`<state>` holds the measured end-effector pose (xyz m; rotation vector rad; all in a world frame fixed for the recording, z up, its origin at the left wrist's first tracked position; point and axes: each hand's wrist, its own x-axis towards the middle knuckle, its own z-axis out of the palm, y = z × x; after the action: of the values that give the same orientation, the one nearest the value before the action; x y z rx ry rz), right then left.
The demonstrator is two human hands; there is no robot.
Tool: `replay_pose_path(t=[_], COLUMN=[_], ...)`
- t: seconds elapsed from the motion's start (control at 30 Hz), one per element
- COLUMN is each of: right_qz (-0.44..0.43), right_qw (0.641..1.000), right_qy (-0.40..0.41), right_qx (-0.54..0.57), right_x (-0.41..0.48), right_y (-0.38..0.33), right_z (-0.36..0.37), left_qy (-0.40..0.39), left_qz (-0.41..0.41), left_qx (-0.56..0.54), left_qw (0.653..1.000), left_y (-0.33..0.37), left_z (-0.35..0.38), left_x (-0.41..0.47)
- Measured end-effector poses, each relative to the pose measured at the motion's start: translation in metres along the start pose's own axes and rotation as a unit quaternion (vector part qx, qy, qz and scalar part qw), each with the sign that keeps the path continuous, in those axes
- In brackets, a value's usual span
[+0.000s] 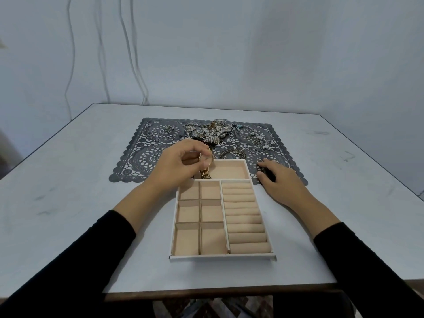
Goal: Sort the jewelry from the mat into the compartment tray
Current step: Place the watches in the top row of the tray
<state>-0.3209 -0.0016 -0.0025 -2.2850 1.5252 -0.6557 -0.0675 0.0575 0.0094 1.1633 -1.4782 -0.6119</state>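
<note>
A beige compartment tray (222, 255) lies in front of me, its far end overlapping a dark lace mat (135, 157). My left hand (181, 166) pinches a gold watch (205, 167) over the tray's wide far compartment, its clasp hanging down. My right hand (278, 177) rests on the mat just right of the tray, fingers spread and loosely bent, holding nothing. On the mat lie a tangled heap of jewelry (212, 131), several small rings (160, 134), a wide bangle (232, 154), and a pearl strand (262, 140).
The tray has several small square cells on its left and a column of ring rolls (244, 216) on its right. Pale tabletop (68, 191) surrounds mat and tray. Thin cables (71, 53) hang on the wall behind.
</note>
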Motion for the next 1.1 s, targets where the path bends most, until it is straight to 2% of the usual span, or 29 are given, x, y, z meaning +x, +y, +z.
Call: replay_pose_path(t=[0.17, 0.33, 0.53, 0.77, 0.93, 1.1], right_qz=[0.002, 0.000, 0.001, 0.001, 0.001, 0.003], right_qw=[1.000, 1.000, 1.000, 1.000, 1.000, 1.000], right_qy=[-0.001, 0.001, -0.001, 0.001, 0.003, -0.001], right_qx=[-0.004, -0.006, -0.007, 0.000, 0.000, 0.008], right_x=[0.001, 0.001, 0.001, 0.001, 0.001, 0.001], right_y=[0.001, 0.001, 0.002, 0.000, 0.000, 0.001], right_z=[0.001, 0.001, 0.001, 0.000, 0.000, 0.001], left_qy=[-0.038, -0.074, -0.104, -0.090, -0.098, -0.100], left_qz=[0.063, 0.163, 0.216, 0.124, 0.038, -0.008], left_qx=[0.078, 0.221, 0.286, 0.260, 0.205, 0.157], left_qw=[0.994, 0.959, 0.928, 0.953, 0.973, 0.982], left_y=[-0.004, -0.007, -0.010, -0.009, -0.015, -0.019], left_z=[-0.003, -0.007, -0.011, -0.017, -0.022, -0.024], left_x=[0.007, 0.015, 0.022, 0.028, 0.028, 0.028])
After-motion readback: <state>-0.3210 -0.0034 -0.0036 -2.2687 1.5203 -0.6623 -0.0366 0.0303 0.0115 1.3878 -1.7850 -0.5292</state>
